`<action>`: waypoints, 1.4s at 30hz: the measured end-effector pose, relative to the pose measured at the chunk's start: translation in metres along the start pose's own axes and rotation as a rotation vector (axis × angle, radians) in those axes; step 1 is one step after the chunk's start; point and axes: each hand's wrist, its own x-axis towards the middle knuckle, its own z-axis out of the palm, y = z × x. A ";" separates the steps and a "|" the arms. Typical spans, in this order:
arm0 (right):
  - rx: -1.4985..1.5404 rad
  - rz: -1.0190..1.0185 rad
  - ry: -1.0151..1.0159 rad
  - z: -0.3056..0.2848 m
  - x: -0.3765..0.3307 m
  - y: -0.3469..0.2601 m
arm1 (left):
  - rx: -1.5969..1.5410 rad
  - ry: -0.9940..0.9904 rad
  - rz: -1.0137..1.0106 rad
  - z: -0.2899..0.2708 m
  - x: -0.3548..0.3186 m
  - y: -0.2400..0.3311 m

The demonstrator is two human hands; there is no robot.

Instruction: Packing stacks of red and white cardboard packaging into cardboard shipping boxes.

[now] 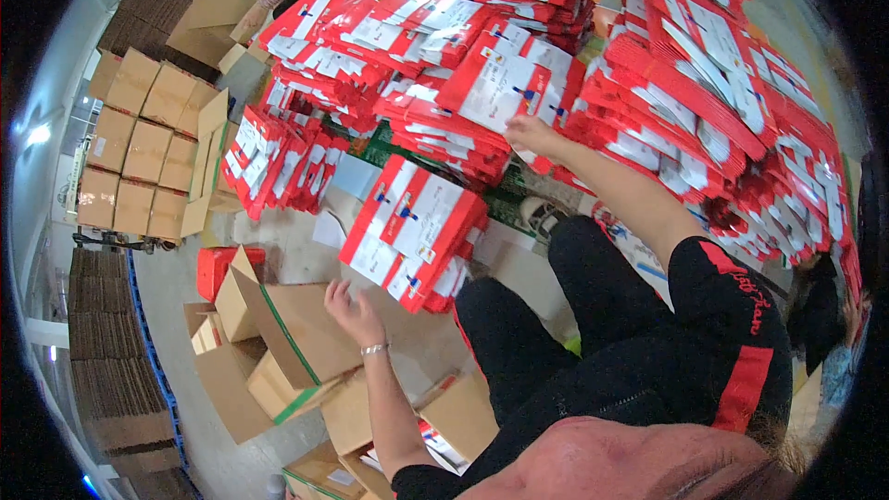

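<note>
Red-and-white packet (pixel 505 83) pinched by right hand (pixel 530 132), left hand (pixel 352 310) fingers spread over open cardboard box (pixel 287 324)

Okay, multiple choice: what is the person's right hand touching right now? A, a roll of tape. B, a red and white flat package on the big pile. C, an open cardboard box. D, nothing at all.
B: the right hand reaches forward with its fingers on a red and white flat package at the edge of the pile, while the left hand hovers over an open cardboard box.
</note>
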 end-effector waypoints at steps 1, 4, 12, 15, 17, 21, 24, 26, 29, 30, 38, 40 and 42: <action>0.032 -0.036 -0.009 0.003 0.029 -0.016 | 0.012 -0.077 0.070 0.022 0.028 0.012; 0.044 0.008 0.126 0.003 0.110 -0.066 | 0.027 -0.269 0.240 0.103 0.102 0.059; 0.064 0.124 0.351 -0.001 0.268 -0.096 | -0.505 -0.592 -0.352 0.308 0.281 0.070; 0.116 0.250 0.283 -0.014 0.311 -0.090 | -0.535 -0.541 -0.486 0.364 0.330 0.060; 0.169 0.272 0.281 -0.026 0.340 -0.082 | -0.563 -0.466 -0.517 0.399 0.349 0.064; -0.040 0.441 0.417 -0.015 0.361 -0.085 | -0.724 -0.386 -0.692 0.445 0.368 0.048; 0.204 0.546 0.497 0.006 0.353 -0.109 | -0.739 -0.357 -0.867 0.467 0.378 0.024; 0.047 0.502 0.535 -0.015 0.375 -0.072 | -0.573 -0.321 -0.584 0.487 0.371 0.036; -0.275 0.457 0.535 -0.018 0.378 -0.059 | -0.554 -0.207 -0.603 0.499 0.373 0.045; -0.276 0.455 0.522 -0.010 0.376 -0.064 | -0.535 -0.133 -0.616 0.498 0.374 0.039; -0.324 0.447 0.509 -0.024 0.367 -0.055 | -0.530 -0.224 -0.564 0.481 0.382 0.083; -0.378 0.434 0.466 -0.003 0.364 -0.069 | -0.458 -0.150 -0.501 0.479 0.399 0.050; -0.431 0.462 0.462 -0.001 0.362 -0.064 | -0.319 -0.128 -0.493 0.484 0.396 0.050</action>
